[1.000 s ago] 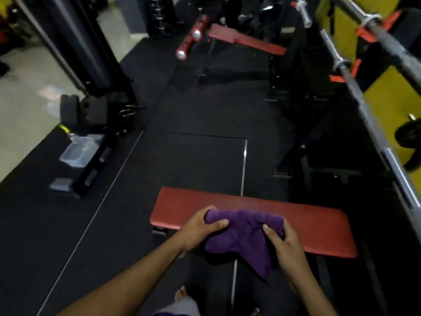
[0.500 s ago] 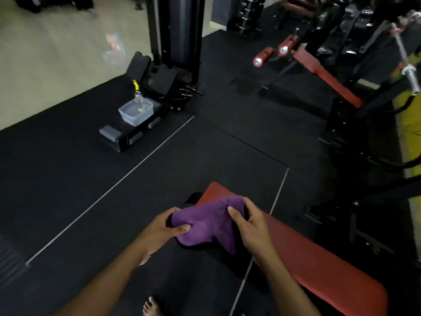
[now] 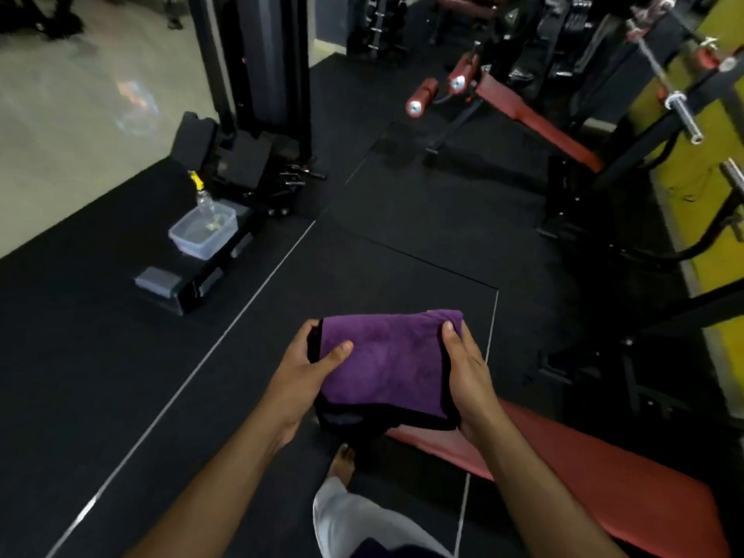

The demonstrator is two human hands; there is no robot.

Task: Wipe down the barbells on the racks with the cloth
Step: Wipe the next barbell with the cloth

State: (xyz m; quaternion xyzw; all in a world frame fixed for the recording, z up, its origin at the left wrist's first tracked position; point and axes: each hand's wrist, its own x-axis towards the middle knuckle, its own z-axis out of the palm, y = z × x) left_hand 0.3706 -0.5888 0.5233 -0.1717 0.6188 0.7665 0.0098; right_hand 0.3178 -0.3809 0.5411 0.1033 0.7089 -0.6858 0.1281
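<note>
I hold the purple cloth point(image 3: 386, 364) with both hands, stretched flat in front of me above the black floor mat point(image 3: 120, 376). My left hand point(image 3: 304, 376) grips the cloth's left edge, thumb lying on top of the fabric and fingers curled underneath. My right hand point(image 3: 467, 372) grips the right edge, thumb on the top right corner and fingers wrapped under, out of sight. The cloth looks folded, with a black trim showing along its left and bottom edges. A red bench point(image 3: 604, 485) sits at the lower right, its near end just under the cloth's bottom edge. My bare foot point(image 3: 342, 465) and a grey trouser leg point(image 3: 350, 521) show below the cloth. One barbell point(image 3: 672, 98) sits on a rack point(image 3: 628, 155) at the upper right, by the yellow wall point(image 3: 692, 183), well apart from the cloth; another bar end shows at the right edge, blurred. A second red bench point(image 3: 539, 126) with red roller pads point(image 3: 422, 96) stands at the far side of the mat. At the mat's left edge a clear plastic tub point(image 3: 203, 233) sits with a spray bottle point(image 3: 203, 199) in it, beside a black machine column point(image 3: 261, 66). A dumbbell rack at the top is too dark to make out.
</note>
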